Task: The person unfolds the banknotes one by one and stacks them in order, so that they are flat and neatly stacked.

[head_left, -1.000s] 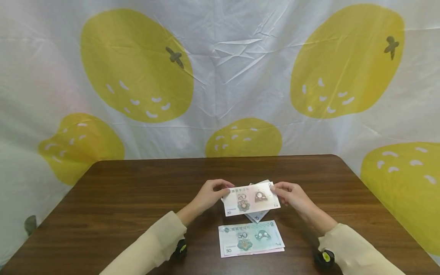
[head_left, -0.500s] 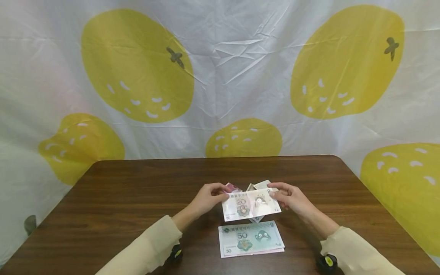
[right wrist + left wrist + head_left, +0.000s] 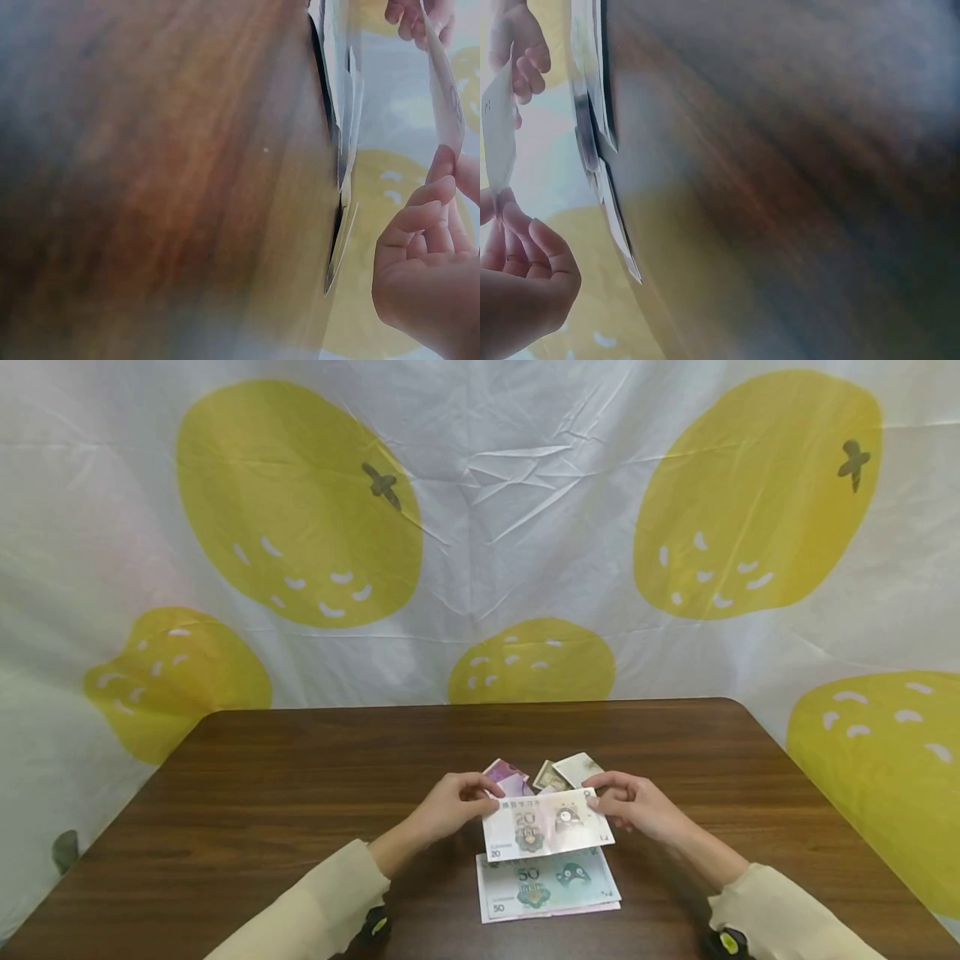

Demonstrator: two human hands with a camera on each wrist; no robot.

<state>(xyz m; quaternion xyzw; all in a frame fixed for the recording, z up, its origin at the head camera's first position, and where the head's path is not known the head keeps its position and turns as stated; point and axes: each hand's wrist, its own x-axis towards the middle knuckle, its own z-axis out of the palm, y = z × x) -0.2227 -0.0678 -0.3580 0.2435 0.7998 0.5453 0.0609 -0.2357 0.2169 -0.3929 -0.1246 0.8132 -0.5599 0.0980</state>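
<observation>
Nearer green note [image 3: 573, 892] now, pale note [image 3: 547, 828] (pinched)

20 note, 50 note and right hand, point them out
20 note [image 3: 546, 824]: head view, middle of its printed face
50 note [image 3: 549, 887]: head view, uncovered printed face
right hand [image 3: 637, 804]: head view, middle of hand

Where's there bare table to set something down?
Bare table stretches left of the left hand, right of the right hand, and behind the loose notes to the far edge. The middle is crowded: loose notes, held 20 note, 50 note.
</observation>
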